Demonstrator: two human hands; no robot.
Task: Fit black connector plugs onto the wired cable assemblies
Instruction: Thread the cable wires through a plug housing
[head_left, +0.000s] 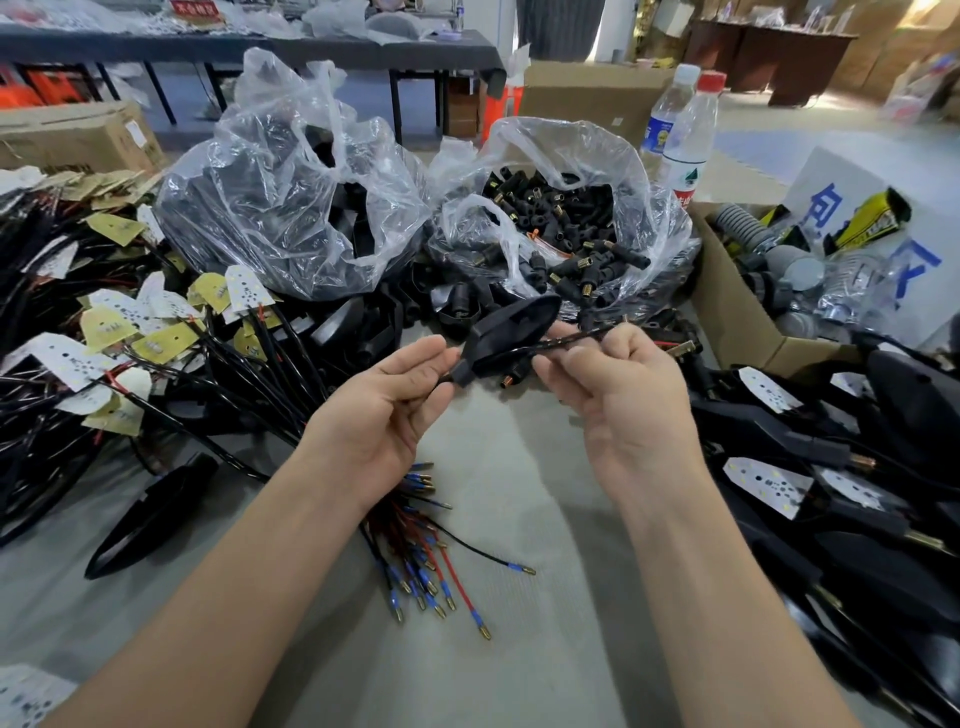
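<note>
Left hand (395, 395): my fingers pinch the housing (511, 332) stem.
Right hand (618, 379): closed on its cable (566, 340).
Plug (511, 379): seemingly fitted, hanging beneath the housing.
Done: finished pile (857, 499), right.
Left: many bare leads (426, 566); bagged plugs (561, 228) behind.

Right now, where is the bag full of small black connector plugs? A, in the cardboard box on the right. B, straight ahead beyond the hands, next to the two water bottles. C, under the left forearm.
B: the clear plastic bag of small black connector plugs lies beyond both hands, with the two water bottles standing just behind its right side.
</note>
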